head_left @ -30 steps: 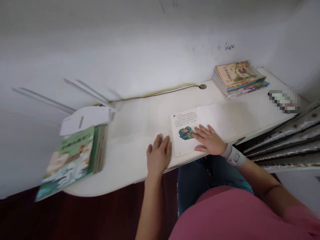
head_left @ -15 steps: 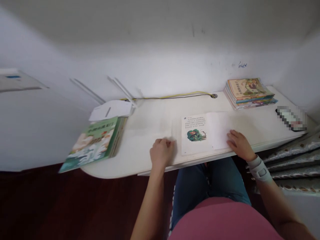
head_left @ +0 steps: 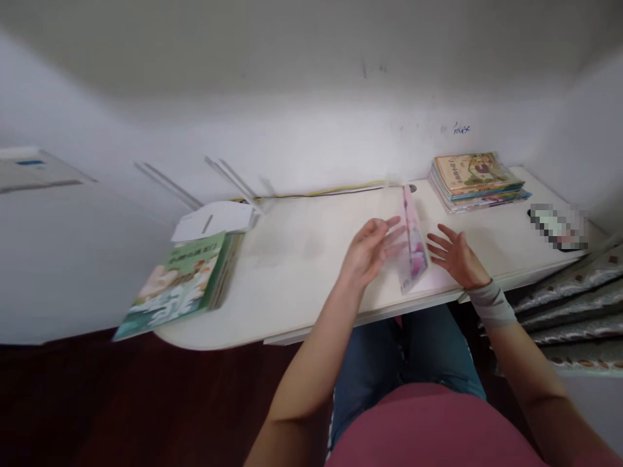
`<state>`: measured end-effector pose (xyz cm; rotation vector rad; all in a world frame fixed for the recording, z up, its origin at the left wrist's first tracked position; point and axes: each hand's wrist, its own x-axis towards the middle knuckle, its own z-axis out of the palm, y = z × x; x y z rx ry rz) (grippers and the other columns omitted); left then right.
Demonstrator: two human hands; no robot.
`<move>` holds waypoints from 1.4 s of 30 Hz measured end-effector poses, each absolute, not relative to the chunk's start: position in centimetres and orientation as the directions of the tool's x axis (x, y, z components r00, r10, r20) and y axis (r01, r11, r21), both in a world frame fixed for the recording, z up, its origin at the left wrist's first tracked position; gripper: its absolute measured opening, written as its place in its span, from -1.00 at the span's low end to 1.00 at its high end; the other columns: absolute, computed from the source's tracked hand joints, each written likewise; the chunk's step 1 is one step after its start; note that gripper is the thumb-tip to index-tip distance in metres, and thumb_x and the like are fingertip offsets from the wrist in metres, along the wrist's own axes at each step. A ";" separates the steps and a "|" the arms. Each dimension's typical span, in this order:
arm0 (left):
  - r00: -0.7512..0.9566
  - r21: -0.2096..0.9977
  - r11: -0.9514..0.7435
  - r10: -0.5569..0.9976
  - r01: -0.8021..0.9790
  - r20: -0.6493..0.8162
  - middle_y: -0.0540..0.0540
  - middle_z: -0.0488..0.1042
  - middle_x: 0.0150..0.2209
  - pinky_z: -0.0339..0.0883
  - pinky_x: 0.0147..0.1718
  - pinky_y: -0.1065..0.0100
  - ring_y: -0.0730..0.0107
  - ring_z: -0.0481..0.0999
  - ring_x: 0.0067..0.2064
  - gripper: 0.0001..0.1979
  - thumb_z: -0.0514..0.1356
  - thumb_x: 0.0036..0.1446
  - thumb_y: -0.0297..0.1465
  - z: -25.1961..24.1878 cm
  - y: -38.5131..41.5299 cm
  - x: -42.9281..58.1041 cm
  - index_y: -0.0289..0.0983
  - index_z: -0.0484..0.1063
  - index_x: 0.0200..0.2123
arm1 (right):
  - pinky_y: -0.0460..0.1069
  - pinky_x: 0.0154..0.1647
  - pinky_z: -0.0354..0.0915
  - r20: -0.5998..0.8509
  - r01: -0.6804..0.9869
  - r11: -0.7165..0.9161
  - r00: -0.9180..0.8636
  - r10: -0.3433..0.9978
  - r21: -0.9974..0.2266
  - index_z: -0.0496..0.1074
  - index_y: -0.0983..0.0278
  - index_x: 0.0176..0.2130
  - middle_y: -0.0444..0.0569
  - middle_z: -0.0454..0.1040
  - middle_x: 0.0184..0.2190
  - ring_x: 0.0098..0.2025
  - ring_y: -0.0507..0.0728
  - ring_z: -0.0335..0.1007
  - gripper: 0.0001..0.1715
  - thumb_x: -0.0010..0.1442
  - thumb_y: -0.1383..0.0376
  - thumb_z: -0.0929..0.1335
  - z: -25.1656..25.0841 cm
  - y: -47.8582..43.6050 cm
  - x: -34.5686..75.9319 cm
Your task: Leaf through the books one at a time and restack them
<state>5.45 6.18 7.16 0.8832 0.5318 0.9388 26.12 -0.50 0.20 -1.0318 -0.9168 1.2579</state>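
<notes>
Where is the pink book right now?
In the head view, the pink book is right of centre, tilted up over the white desk between the left hand and right hand, with a stack of books behind it to the right.

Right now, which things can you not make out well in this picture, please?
In the head view:
1. Pink booklet: its print, blurred and turned nearly edge-on.
2. Left hand: whether it touches the booklet, blurred there.
3. Right stack of books: lower covers, hidden beneath the top one.
4. Dark-edged object: its face, masked by pixel blocks.
</notes>
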 end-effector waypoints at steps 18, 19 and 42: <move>-0.104 0.307 0.026 0.965 0.951 0.239 -0.38 0.39 0.06 0.22 0.04 -0.10 -0.14 0.36 0.11 -0.68 0.10 0.11 -0.34 -1.0 4.3 -5.6 -0.34 0.43 -0.10 | 0.17 -0.19 0.49 0.034 0.081 0.010 0.295 0.955 -0.997 0.23 0.25 0.22 0.10 0.51 0.02 -0.12 0.25 0.53 -0.28 0.05 0.24 0.29 -5.9 0.1 30.5; -0.067 0.304 -0.037 0.944 0.952 0.322 -0.41 0.32 0.15 0.19 0.08 -0.11 -0.13 0.30 0.18 -0.62 0.09 0.14 -0.35 -0.6 4.1 -4.5 -0.36 0.37 0.01 | 0.20 -0.08 0.45 0.077 0.149 0.025 0.352 0.933 -0.988 0.22 0.26 0.23 0.13 0.46 0.09 -0.01 0.27 0.48 -0.27 0.07 0.21 0.30 -6.2 0.1 30.6; 0.596 0.230 -0.631 0.776 0.741 0.206 -0.32 0.22 0.27 0.03 0.25 -0.01 0.02 0.16 0.32 -0.40 -0.13 0.33 -0.12 -4.5 3.1 6.5 -0.41 0.26 0.22 | 0.21 0.27 0.17 0.252 0.433 0.076 0.366 0.896 -0.898 0.43 0.20 0.11 0.03 0.45 0.11 0.20 0.20 0.30 -0.27 0.31 -0.14 0.06 -3.7 -2.6 30.4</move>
